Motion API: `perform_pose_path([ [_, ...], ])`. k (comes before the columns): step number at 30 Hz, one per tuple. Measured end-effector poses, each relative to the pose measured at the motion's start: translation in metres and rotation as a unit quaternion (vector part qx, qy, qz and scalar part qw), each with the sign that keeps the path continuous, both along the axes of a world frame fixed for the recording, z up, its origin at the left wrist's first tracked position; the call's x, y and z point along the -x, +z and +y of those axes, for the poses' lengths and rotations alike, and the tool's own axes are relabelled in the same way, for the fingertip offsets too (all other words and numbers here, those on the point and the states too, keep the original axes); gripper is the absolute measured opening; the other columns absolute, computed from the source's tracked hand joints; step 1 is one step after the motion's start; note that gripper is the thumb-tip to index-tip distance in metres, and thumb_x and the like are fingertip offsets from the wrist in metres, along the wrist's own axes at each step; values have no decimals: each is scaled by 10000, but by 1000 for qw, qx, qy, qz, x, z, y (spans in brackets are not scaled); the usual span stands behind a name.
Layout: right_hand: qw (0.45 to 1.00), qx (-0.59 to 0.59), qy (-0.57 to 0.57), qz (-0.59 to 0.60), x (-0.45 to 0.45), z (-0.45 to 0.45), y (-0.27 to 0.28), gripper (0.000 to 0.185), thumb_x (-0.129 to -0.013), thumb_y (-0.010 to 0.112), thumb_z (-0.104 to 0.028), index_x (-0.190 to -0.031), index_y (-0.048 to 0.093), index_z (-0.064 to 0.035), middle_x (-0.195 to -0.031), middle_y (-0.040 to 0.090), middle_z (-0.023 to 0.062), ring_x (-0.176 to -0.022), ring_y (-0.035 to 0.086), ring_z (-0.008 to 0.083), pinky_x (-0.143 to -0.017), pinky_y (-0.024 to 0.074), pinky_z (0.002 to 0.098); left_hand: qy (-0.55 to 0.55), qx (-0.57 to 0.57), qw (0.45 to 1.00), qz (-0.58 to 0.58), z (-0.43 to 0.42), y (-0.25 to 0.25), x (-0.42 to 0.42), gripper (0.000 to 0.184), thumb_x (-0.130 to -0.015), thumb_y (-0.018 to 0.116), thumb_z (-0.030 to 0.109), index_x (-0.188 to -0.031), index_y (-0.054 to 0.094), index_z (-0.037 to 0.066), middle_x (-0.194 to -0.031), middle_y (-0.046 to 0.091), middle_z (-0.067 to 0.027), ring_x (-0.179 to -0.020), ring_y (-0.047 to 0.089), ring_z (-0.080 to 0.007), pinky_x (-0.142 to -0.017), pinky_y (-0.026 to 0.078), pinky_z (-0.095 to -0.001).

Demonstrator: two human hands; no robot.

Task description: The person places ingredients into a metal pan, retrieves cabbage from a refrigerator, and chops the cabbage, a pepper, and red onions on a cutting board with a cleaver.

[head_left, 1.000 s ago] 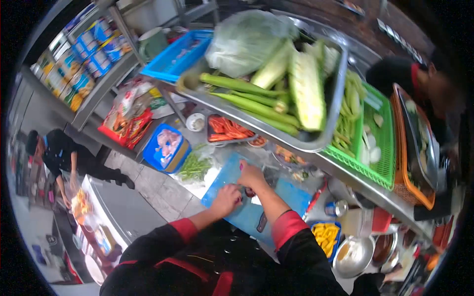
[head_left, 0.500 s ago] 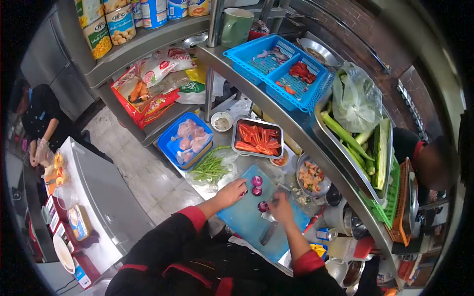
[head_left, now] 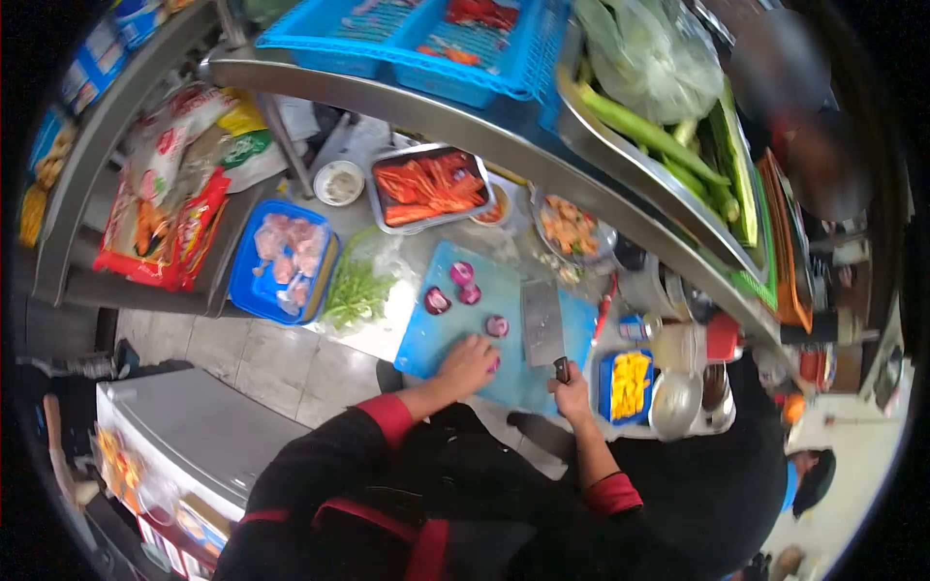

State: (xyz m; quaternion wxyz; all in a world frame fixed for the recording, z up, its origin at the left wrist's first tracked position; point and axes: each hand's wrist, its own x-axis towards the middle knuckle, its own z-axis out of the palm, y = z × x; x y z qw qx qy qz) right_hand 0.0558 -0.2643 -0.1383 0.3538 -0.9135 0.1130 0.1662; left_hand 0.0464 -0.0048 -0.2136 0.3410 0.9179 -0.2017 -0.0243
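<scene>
On the blue cutting board (head_left: 424,354), my left hand (head_left: 467,365) has its fingers closed over a red onion piece (head_left: 495,365), which shows only at the fingertips. My right hand (head_left: 572,392) grips the dark handle of a cleaver (head_left: 542,324). Its broad blade lies over the board, pointing away from me. Between the blade and the board's left side are several other red onion pieces, among them a cut one (head_left: 437,301) and one close to the blade (head_left: 496,326).
Behind the board stands a metal tray of red pepper strips (head_left: 432,189). Green beans (head_left: 358,290) and a blue tub of raw chicken (head_left: 283,261) are at left. A container of yellow pieces (head_left: 630,385) stands at right. A steel shelf (head_left: 387,97) overhangs the counter. Another person (head_left: 794,484) is at right.
My right hand now holds the cleaver by its handle, blade turned away from me. My left hand has come nearer, onto an onion piece. The onions sit differently, and the view has swung.
</scene>
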Motion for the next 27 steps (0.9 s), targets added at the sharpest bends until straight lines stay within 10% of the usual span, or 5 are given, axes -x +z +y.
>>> perform_pose_path([
  [8, 998, -55, -32, -19, 52, -41, 11, 471, -834, 630, -70, -1287, 501, -76, -949, 661, 254, -905, 679, 397, -759, 522, 420, -53, 23, 997, 47, 11, 4, -12, 408, -820, 724, 211, -1197, 602, 114, -1153, 571, -135, -1069, 586, -342, -903, 507, -440],
  [12, 998, -47, -48, -22, 50, -53, -10, 351, -842, 629, -98, -1181, 543, -62, -760, 648, 113, -580, 635, 215, -569, 509, 371, 9, 32, 995, 90, -30, 12, -20, 372, -839, 719, 213, -1175, 592, 114, -1111, 604, -152, -981, 631, -395, -841, 531, -484],
  [15, 998, 19, 52, -1, 39, -59, -4, 244, -853, 631, -185, -989, 525, -12, -830, 657, 257, -804, 653, 449, -704, 507, 473, 61, 42, 995, 72, -48, 13, -21, 302, -846, 710, 212, -1112, 621, 98, -1064, 637, -142, -939, 638, -397, -831, 534, -478],
  [27, 963, 156, 213, -52, 40, -71, 62, 224, -903, 544, -184, -1087, 517, -59, -870, 671, 273, -813, 657, 466, -749, 512, 580, 49, 108, 993, -20, -87, 6, -25, 173, -835, 702, 179, -999, 688, 125, -958, 628, -89, -876, 647, -334, -775, 540, -439],
])
